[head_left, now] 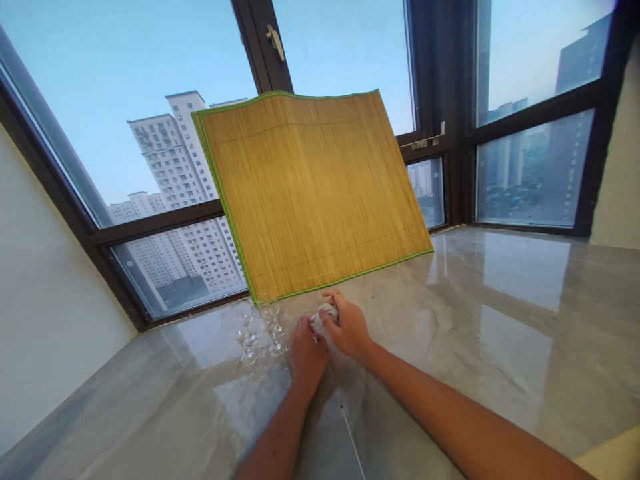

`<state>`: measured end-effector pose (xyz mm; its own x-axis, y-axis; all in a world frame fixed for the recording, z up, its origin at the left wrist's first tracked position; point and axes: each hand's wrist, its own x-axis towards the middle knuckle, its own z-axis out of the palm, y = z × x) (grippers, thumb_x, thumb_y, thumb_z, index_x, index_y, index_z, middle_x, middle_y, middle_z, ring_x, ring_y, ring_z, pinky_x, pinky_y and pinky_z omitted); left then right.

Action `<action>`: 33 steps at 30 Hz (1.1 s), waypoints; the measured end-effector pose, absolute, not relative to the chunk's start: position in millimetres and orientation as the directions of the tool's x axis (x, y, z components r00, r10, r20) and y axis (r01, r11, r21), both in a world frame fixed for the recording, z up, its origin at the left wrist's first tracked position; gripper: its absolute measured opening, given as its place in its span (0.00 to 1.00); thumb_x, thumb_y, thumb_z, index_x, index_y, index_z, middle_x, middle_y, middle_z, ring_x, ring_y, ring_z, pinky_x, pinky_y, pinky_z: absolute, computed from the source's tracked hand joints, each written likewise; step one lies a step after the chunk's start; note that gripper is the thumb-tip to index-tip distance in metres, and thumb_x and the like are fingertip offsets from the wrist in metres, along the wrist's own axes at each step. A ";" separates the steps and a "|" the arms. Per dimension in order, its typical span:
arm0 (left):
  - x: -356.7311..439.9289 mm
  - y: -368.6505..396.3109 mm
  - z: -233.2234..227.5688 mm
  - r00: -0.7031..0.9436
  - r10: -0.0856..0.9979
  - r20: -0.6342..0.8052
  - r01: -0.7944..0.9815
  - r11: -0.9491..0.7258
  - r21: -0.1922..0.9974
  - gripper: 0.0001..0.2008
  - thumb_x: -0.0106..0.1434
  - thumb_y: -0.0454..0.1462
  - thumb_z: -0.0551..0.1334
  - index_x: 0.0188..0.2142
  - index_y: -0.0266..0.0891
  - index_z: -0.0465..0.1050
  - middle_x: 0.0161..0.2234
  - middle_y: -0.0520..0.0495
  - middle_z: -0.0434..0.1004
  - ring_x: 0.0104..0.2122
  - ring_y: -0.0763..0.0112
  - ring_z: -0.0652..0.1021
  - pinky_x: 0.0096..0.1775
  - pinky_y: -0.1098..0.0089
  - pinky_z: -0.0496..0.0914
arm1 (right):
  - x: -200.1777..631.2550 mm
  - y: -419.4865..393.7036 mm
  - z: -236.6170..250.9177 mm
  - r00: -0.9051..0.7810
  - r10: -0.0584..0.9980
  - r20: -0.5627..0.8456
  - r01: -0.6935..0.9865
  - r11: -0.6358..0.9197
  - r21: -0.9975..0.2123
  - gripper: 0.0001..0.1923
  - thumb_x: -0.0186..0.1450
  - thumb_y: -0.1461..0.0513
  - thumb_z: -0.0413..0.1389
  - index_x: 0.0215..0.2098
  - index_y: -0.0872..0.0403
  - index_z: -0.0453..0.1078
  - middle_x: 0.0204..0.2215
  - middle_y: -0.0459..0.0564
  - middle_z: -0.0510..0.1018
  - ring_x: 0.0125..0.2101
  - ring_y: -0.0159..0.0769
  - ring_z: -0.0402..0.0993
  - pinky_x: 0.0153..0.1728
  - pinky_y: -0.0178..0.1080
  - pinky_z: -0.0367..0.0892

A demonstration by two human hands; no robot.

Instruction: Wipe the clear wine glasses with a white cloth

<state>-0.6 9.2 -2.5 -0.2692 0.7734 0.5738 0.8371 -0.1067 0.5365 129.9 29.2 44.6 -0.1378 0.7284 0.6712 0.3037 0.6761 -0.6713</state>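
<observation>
A broad marble-look counter (500, 320), grey-veined and glossy enough to mirror the windows, fills the lower half of the view. On it, leaning back against the dark window frame (260, 47), stands a large bamboo mat (310, 193): thin woven slats, straw-coloured, bound in a bright green edge, its top slightly bowed. In front of the mat's lower left corner stands a small cluster of clear stemmed glasses (257, 330), upright, thin-walled and hard to count against the reflections. Just right of them, the two hands meet over a small pale cloth (327, 312), soft and bunched into a wad. The right hand (350, 330) curls over it from the far side, fingers closed around the wad; the left hand (306, 353) is closed against its near side, apparently gripping too, though whether a glass sits inside the cloth cannot be told. The work in hand looks like wiping or polishing, which asks for a light, turning grip.
</observation>
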 end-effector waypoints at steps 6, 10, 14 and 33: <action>-0.1 7.7 0.1 -0.296 0.777 0.555 0.795 -0.121 0.594 0.11 0.55 0.26 0.57 0.35 0.43 0.64 0.33 0.49 0.72 0.34 0.66 0.73 0.36 0.68 0.63 | 131.8 37.8 38.4 -0.190 0.701 0.687 0.089 0.709 -0.699 0.18 0.64 0.63 0.45 0.52 0.52 0.64 0.27 0.44 0.75 0.29 0.35 0.72 0.31 0.35 0.63; -1.0 7.6 1.8 -0.317 0.775 0.547 0.796 -0.097 0.598 0.11 0.54 0.26 0.56 0.34 0.43 0.64 0.30 0.51 0.70 0.32 0.68 0.71 0.34 0.70 0.61 | 129.3 39.8 34.3 -0.241 0.710 0.661 0.067 0.692 -0.719 0.25 0.59 0.68 0.46 0.55 0.52 0.61 0.28 0.43 0.75 0.29 0.35 0.71 0.33 0.35 0.65; -2.6 8.9 0.0 -0.294 0.775 0.559 0.792 -0.130 0.597 0.05 0.59 0.30 0.57 0.32 0.43 0.63 0.29 0.52 0.69 0.31 0.68 0.70 0.33 0.70 0.59 | 123.1 34.9 31.3 -0.144 0.739 0.658 0.192 0.673 -0.714 0.31 0.62 0.65 0.48 0.63 0.54 0.49 0.41 0.51 0.75 0.35 0.38 0.73 0.39 0.41 0.68; -5.7 11.5 -2.2 -0.295 0.750 0.591 0.798 -0.147 0.585 0.09 0.57 0.29 0.57 0.36 0.42 0.67 0.33 0.49 0.73 0.34 0.66 0.73 0.36 0.69 0.62 | 121.5 36.0 34.2 -0.071 0.741 0.668 0.361 0.644 -0.675 0.20 0.60 0.60 0.56 0.51 0.53 0.66 0.34 0.48 0.74 0.35 0.39 0.73 0.40 0.40 0.67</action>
